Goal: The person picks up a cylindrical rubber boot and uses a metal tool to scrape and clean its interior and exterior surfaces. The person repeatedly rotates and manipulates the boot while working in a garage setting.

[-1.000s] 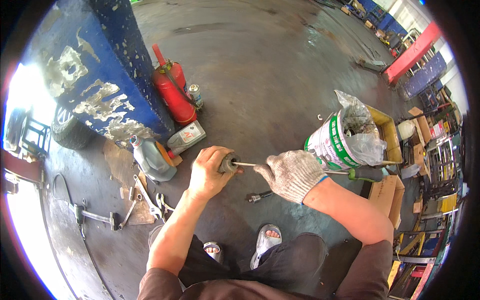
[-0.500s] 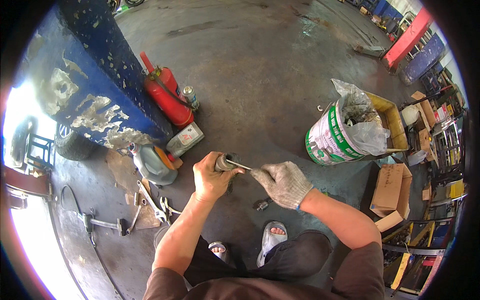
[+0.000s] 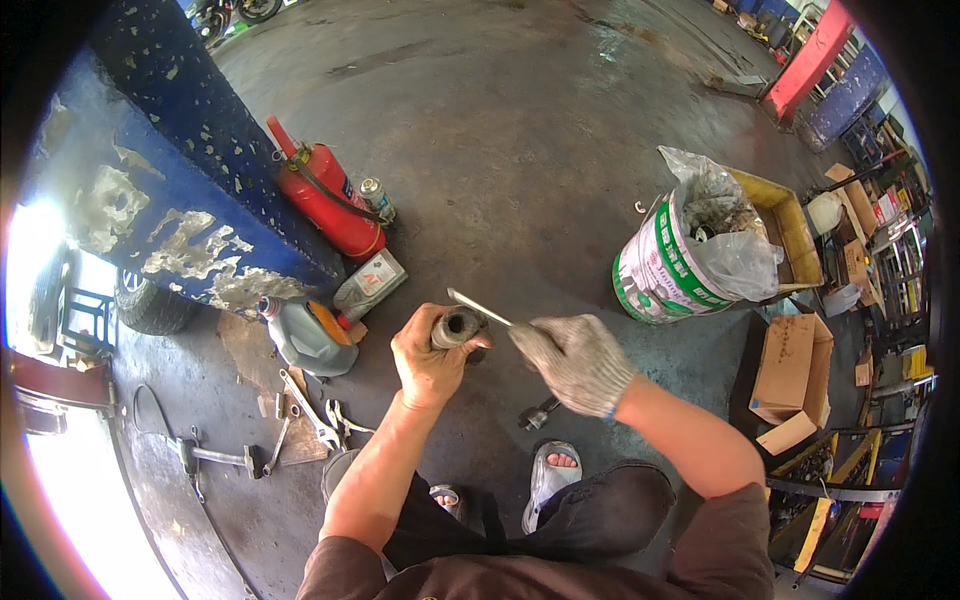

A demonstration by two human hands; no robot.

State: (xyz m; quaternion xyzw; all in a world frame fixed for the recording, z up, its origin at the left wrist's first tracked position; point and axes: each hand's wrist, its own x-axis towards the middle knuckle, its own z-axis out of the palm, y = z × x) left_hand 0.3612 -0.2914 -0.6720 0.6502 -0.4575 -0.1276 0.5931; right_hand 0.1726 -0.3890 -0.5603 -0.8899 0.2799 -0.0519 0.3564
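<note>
**Head view: a thin tool levered at the mouth of a hand-held cylinder**

Head camera looks down on a crouched person over a grey concrete floor (image 3: pixel 560 130); the bare left hand (image 3: pixel 428 352) is wrapped fully closed round a short dark metal cylinder (image 3: pixel 457 326), its open end facing up and to the right; the gloved right hand (image 3: pixel 575 358) is closed on the near end of a thin bright metal rod (image 3: pixel 478 306), whose far tip lies across the cylinder's rim; whether that tip is inside the bore I cannot tell.

Taking the cylinder as landmark: a red fire extinguisher (image 3: pixel 322 203) leans against a blue post (image 3: pixel 170 170) up and to its left; a grey oil jug (image 3: pixel 307 336) stands just left of it; wrenches (image 3: pixel 300 410) lie below-left; a dark socket piece (image 3: pixel 538 412) lies on the floor below-right; a green-and-white bucket (image 3: pixel 665 275) with a plastic liner stands well to the right.

Risks, as I judge them: the rod could skid off the rim under pressure and jab the ungloved palm or thumb beside it; a greasy cylinder could twist out of the grasp and drop toward the sandalled foot (image 3: pixel 552 470) directly beneath; a part prised loose could roll away across the floor.
</note>
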